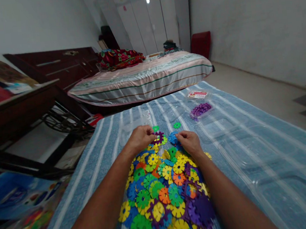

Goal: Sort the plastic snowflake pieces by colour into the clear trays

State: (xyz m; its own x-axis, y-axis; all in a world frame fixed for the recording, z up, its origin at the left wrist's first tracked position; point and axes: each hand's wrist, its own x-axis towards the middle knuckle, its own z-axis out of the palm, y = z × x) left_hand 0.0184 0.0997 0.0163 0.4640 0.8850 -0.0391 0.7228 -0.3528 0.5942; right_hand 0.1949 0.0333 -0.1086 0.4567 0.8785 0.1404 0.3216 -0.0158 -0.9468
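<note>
The left hand (140,137) is curled shut, its fingertips pinching a purple gear piece (158,138) at the far edge of the heap. The right hand (189,142) is likewise closed, pinching a blue gear piece (173,138) just beside the purple one. Both pieces are round, toothed discs without a clear long axis; they seem to lie roughly flat, though their exact tilt cannot be told. Between the forearms spreads a pile of coloured gear pieces (164,193), yellow, green, orange, blue and purple, on a blue striped bedspread (239,127). Beyond the hands a lone green gear piece (176,125) lies apart. Farther right sits a clear tray of purple pieces (201,109).
</note>
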